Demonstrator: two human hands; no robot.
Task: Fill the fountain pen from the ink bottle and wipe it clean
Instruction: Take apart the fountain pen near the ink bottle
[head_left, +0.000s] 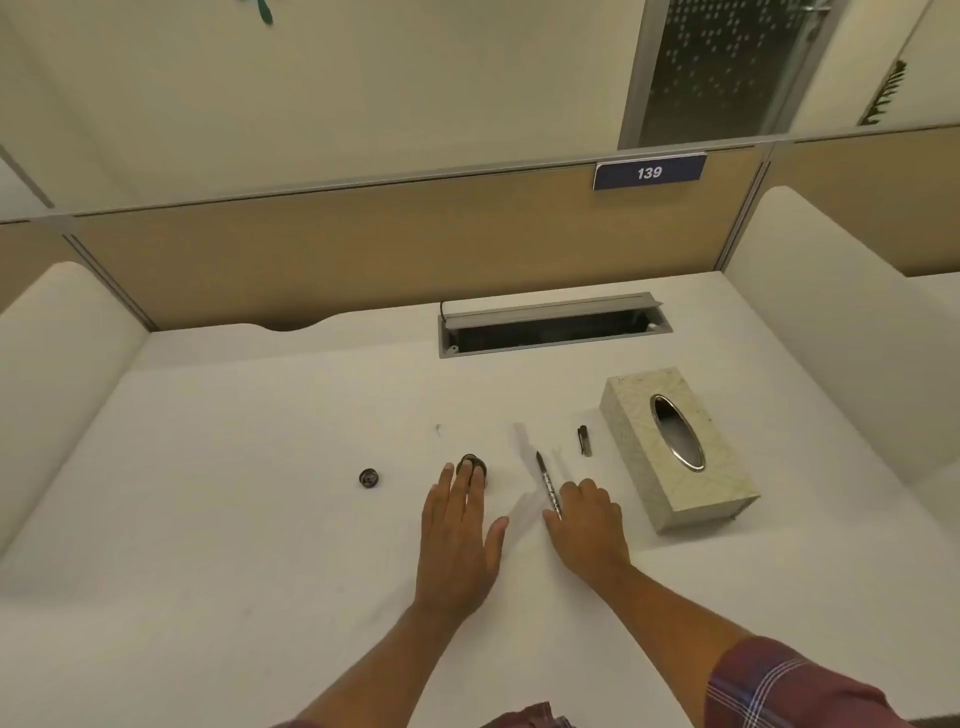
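- The pen (548, 483) lies on the white table (260, 519), uncapped, its dark nib end pointing away from the person and its rear end under the right hand (587, 525).
- The right grip is closing: the fingers curl over the rear of the barrel and touch it, but I cannot tell whether they have it pinched yet.
- The left hand (460, 540) is flat and spread, holding nothing; its fingertips (470, 475) rest on the ink bottle (472, 466), which stands open just left of the pen.
- The bottle's lid (369, 478) sits apart to the left; the pen cap (585, 440) lies near the tissue box (675, 447) on the right.
- Handling, as I judge it: the pen is light, stiff and thin, and its smooth barrel may roll or slip, so the mid-barrel is the place to pinch, clear of the nib, which looks delicate and may carry ink.
- The bottle looks small and squat, probably glass, heavier than the pen and easy to tip while open; steadying it by the sides, low down, seems safer than pressing on its mouth.
- The tissues will be soft and limp; no sheet shows at the box's oval slot, so one may need fishing out with two fingers.
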